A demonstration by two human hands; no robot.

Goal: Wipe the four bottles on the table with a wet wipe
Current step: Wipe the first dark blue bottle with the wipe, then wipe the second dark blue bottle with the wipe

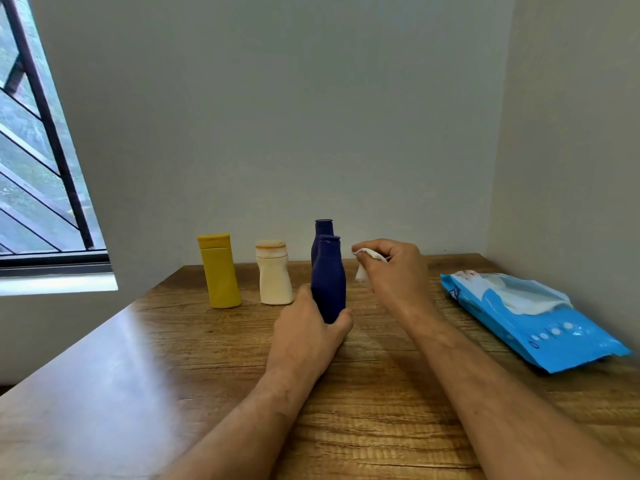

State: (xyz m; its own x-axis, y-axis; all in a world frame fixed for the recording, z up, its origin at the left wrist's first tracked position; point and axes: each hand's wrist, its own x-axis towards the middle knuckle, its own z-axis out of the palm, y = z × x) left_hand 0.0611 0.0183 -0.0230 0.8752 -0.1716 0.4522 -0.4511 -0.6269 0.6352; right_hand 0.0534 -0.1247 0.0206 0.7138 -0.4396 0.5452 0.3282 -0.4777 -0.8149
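Observation:
Four bottles stand on the wooden table [381, 393]. A yellow bottle [221, 271] is at the left, and a cream bottle [273, 273] stands beside it. My left hand [308, 327] grips the lower part of a dark blue bottle [328, 271], which is upright. A second dark blue bottle [323, 228] stands directly behind it, mostly hidden. My right hand [391, 268] pinches a crumpled white wet wipe [363, 261] just right of the held bottle's neck, a small gap apart from it.
A blue wet wipe pack [533, 327] lies at the right of the table with a white wipe sticking out of its opening. Walls close the back and right sides. A barred window [34, 168] is at the left.

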